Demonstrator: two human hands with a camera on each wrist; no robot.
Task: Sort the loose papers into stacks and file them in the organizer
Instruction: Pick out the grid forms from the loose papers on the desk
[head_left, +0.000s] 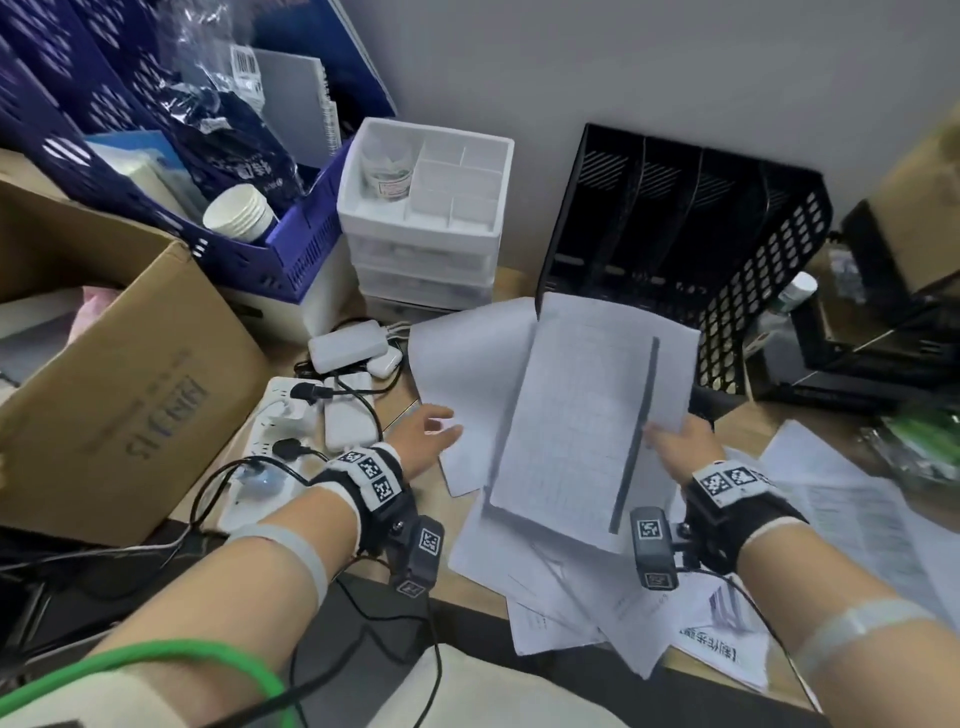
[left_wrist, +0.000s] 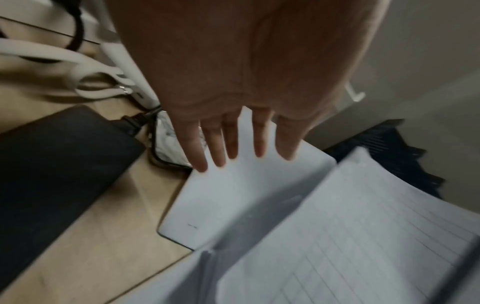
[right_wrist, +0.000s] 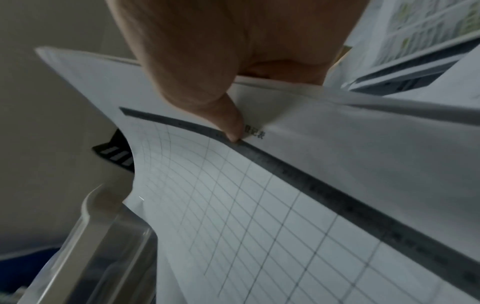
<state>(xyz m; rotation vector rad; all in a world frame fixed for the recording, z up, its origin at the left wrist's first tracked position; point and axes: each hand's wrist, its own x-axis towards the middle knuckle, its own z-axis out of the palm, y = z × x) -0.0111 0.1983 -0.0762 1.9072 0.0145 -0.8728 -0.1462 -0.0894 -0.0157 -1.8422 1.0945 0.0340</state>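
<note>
My right hand (head_left: 675, 447) pinching gridded sheets (head_left: 582, 431) by edge, thumb on top, lifting them above loose papers (head_left: 561, 587) on bench (left_wrist: 85, 246). My left hand (head_left: 426, 431) hovering beside, fingers straight, spread. Black organizer (head_left: 675, 218) standing just beyond sheets.

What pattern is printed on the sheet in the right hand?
A ruled grid under a dark band, clearest in the right wrist view.

Both wrists: black straps w/ white blocks of black-white square tags; left wrist band (head_left: 363, 475), right wrist band (head_left: 727, 486). Dark cam unit under each, thin black cables. Pale bands on bare forearms.
</note>
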